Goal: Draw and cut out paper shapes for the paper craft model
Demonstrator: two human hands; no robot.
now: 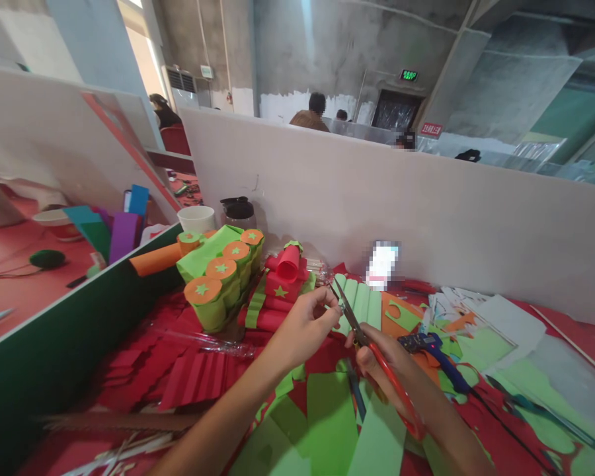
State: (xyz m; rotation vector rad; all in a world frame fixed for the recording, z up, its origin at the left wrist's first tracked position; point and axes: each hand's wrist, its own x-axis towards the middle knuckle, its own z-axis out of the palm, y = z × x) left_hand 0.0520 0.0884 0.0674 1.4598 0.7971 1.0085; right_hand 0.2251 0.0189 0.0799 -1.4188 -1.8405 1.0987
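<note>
My right hand (384, 370) grips red-handled scissors (377, 360), blades pointing up and left toward my left hand. My left hand (305, 327) is closed in a pinch at the blade tips; what it holds is too small to make out. Below both hands lie green paper sheets (327, 423) on the red table. Just beyond the hands stand a red paper tank model (280, 284) and a green paper tank (218, 268) with orange wheels and an orange barrel.
A blue glue gun (434, 354) lies right of the scissors among green and orange scraps. Folded red paper (193, 377) sits at left. A white cup (197, 218) and dark jug (238, 211) stand by the white partition (426, 211). People sit beyond it.
</note>
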